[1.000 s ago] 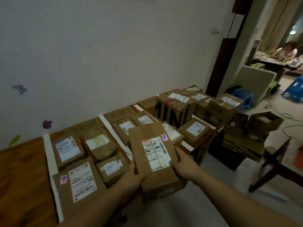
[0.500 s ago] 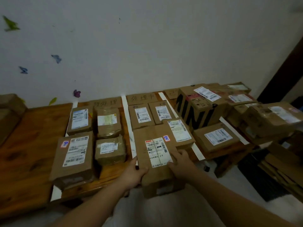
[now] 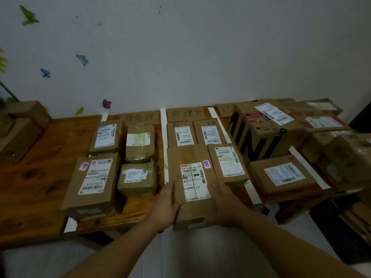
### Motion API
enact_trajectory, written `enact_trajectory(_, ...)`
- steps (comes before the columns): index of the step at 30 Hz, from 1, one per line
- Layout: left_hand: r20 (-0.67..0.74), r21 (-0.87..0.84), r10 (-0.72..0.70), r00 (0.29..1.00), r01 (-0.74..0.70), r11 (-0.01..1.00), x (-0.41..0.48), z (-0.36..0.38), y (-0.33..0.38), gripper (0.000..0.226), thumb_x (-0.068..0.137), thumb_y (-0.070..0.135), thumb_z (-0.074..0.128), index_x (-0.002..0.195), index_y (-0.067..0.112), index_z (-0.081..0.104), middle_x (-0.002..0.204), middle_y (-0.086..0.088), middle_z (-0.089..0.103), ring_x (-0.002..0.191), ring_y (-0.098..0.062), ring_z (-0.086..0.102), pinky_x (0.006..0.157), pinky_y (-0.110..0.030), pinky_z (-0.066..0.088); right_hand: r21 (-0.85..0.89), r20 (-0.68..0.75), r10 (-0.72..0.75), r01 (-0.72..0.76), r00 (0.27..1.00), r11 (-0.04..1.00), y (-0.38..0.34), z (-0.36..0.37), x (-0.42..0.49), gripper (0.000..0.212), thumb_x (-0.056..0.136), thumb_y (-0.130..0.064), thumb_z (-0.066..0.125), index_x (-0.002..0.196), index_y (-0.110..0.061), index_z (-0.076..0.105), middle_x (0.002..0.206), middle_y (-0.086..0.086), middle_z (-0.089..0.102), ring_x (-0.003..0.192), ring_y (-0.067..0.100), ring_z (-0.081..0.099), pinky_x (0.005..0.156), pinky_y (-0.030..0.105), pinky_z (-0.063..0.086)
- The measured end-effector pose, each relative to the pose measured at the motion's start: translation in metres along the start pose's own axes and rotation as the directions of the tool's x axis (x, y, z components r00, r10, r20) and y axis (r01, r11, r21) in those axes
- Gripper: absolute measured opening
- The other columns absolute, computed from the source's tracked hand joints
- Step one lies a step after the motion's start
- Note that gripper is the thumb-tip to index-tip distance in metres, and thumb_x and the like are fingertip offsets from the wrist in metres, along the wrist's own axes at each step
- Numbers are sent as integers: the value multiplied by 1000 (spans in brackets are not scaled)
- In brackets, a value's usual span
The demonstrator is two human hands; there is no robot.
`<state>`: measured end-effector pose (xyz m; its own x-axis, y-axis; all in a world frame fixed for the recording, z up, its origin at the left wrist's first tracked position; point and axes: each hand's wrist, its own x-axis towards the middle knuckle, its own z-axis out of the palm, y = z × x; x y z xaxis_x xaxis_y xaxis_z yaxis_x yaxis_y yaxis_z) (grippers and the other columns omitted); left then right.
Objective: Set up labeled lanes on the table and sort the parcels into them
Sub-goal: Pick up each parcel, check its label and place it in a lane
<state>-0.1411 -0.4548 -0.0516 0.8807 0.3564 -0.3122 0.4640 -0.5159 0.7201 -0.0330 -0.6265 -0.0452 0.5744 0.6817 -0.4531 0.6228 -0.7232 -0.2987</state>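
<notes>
Both grips are clasping one parcel (image 3: 192,183); the left grip (image 3: 164,207) is holding its near left edge with the thumb lying up along the side; the right grip (image 3: 222,205) is wrapping round its near right corner; neither is letting go yet. A second ago the parcel was being held in the air, clear of the table (image 3: 40,177); now it is lying flat, label up, at the table's near edge, in the middle lane headed by the handwritten cardboard sign (image 3: 186,114), its near end seemingly jutting out past that edge. It is sitting just right of the white tape strip (image 3: 163,141), close against the rear parcel (image 3: 181,135) behind it and the neighbouring parcel (image 3: 226,163) on its right; whether it is touching them I cannot tell. The lane choice is looking settled; only the release, and perhaps a push farther in, is remaining for this one. Both forearms are reaching in from below and converging on the parcel, wrists sitting low, roughly level with the table's near edge.
</notes>
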Motion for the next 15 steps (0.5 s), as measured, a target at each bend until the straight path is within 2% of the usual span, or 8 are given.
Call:
enact_trajectory(2,19,351,45,999,-49,935,10,-5,-7,68,98,41,40,151,25,1,160,0,-4,145,-21,12,116,-32,15,-90,-39,-10,6,999,996,0,-2,5,113,77,-67,60,152,-16,-7,160,9,-12,147,28,-11,119,45,2)
enact_trajectory(4,64,488,13,998,-42,872,21,-13,-11,68,97,50,33,151,28,-3,159,1,-12,146,-22,-5,118,-38,6,-127,-81,-28,18,996,992,-3,-5,11,105,81,-65,57,153,-14,0,161,7,-4,148,26,-5,118,43,1)
enact_trajectory(7,120,549,-25,992,-45,835,32,-24,-8,69,96,54,32,151,30,-2,159,0,-12,146,-24,-10,117,-43,6,-111,-82,-8,-2,997,994,-7,-8,15,101,83,-63,56,153,-15,3,161,7,0,148,25,-2,118,42,2)
enact_trajectory(9,120,546,-26,992,-44,837,31,-34,-3,70,95,55,34,151,31,1,159,0,-12,146,-23,-10,117,-43,6,-139,-57,-6,-2,998,990,-12,-13,18,102,80,-69,53,153,-16,4,161,7,0,148,26,-2,118,43,2)
enact_trajectory(12,50,464,-19,999,-7,886,25,-62,-1,69,94,55,37,151,32,6,159,1,-8,146,-21,-7,117,-43,6,-110,-137,-23,7,990,994,-32,-32,27,97,80,-74,45,153,-22,8,161,2,2,147,25,2,118,44,5)
enact_trajectory(15,-52,494,19,998,9,869,11,-114,-7,68,94,54,38,151,30,10,160,0,-1,147,-22,-5,118,-41,7,-60,-246,-61,47,967,997,-76,-55,40,89,81,-74,43,151,-25,18,160,2,13,146,24,12,117,43,13)
